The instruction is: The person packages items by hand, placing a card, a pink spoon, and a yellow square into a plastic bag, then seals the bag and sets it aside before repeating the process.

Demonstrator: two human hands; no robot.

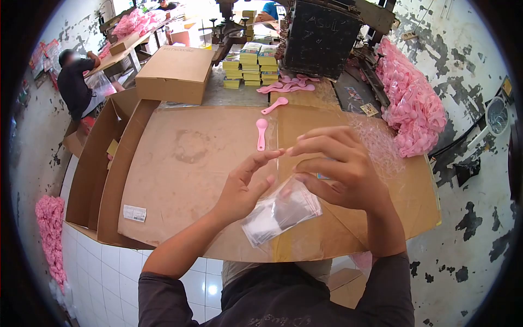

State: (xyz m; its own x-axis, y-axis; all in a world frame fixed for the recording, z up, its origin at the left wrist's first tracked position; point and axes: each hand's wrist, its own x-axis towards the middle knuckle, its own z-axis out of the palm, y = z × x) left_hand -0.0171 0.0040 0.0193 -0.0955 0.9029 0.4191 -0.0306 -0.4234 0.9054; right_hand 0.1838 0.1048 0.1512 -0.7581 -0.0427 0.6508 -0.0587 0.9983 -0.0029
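Over a stack of clear plastic bags (pixel 272 220) on the cardboard-covered table, my right hand (pixel 340 169) pinches the top of a thin clear bag, and a small blue-edged piece shows behind its fingers. My left hand (pixel 248 182) is just left of it, thumb and fingers apart, holding nothing; its fingertips are close to those of my right hand. A pink spoon (pixel 262 134) lies beyond my hands, with another pink spoon (pixel 275 106) behind it. More pink spoons (pixel 294 83) are heaped at the back.
Stacks of yellow-edged cards (pixel 251 62) stand at the back beside a dark machine (pixel 318 41). A closed carton (pixel 174 71) is back left, an open box (pixel 103 163) at the left edge. Pink bagged items (pixel 411 103) and plastic strips (pixel 378 144) lie right. A person (pixel 76 82) sits far left.
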